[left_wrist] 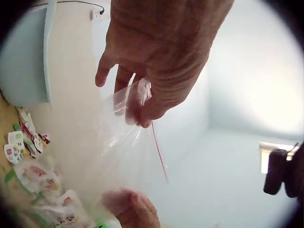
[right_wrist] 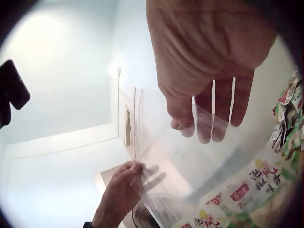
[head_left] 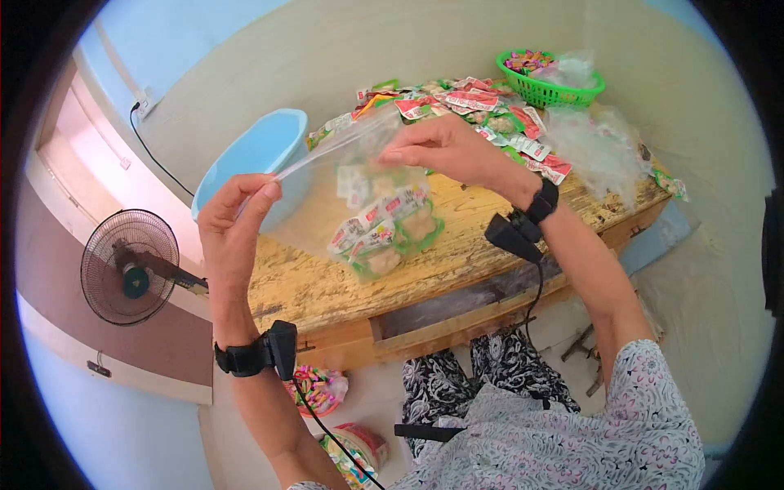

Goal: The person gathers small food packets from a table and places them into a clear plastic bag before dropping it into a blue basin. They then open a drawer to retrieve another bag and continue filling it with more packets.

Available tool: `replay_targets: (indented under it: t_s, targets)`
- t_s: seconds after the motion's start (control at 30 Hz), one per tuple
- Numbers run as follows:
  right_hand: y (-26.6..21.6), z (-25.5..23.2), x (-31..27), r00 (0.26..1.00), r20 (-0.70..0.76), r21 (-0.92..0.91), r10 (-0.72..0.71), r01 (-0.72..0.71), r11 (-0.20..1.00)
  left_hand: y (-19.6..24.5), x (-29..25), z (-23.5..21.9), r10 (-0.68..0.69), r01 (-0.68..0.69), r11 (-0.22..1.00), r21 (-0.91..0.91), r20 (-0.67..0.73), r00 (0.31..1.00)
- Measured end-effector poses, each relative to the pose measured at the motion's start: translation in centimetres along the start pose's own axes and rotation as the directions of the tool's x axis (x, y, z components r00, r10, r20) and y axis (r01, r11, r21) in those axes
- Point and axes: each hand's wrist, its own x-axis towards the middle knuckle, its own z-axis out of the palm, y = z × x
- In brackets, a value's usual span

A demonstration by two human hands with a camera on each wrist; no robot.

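Observation:
A clear zip bag (head_left: 306, 208) hangs tilted above the wooden table, with several small printed food packets (head_left: 382, 224) low inside it. My left hand (head_left: 238, 208) pinches the upper left corner of the bag between thumb and fingers, beside the zip strip. At the bag's other side is my right hand (head_left: 449, 151), its thumb and index fingertip together on the plastic. The right wrist view shows the other fingers of that hand (right_wrist: 213, 85) fairly straight, some seen through the film. A red line (left_wrist: 160, 149) runs along the bag's mouth in the left wrist view.
A worn wooden table (head_left: 310, 286) carries a heap of similar packets (head_left: 465, 102), a light blue basin (head_left: 253, 155), loose clear plastic bags (head_left: 600, 151) and a green basket (head_left: 563, 94). A fan (head_left: 131, 265) stands at left. Containers of colourful items (head_left: 322, 388) are on the floor.

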Motion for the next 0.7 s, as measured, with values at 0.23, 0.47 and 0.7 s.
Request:
replay_targets:
  t_s: [0.23,0.47,0.7]
  targets:
    - [-0.9,-1.3,-1.1,0.999,-0.041,0.068,0.008,-0.006,0.998,2.4,1.1,1.5,0.002,-0.002,1.0,0.002,-0.049,0.999]
    - [-0.4,0.0,-2.3,1.0,-0.017,0.216,-0.009,0.013,0.976,1.4,0.0,1.2,-0.016,0.016,0.999,-0.029,0.012,1.0]
    - [1.1,1.5,-3.0,0.996,0.082,0.189,0.032,-0.047,0.981,1.2,-0.2,0.9,-0.017,0.018,0.999,-0.041,0.027,0.999]
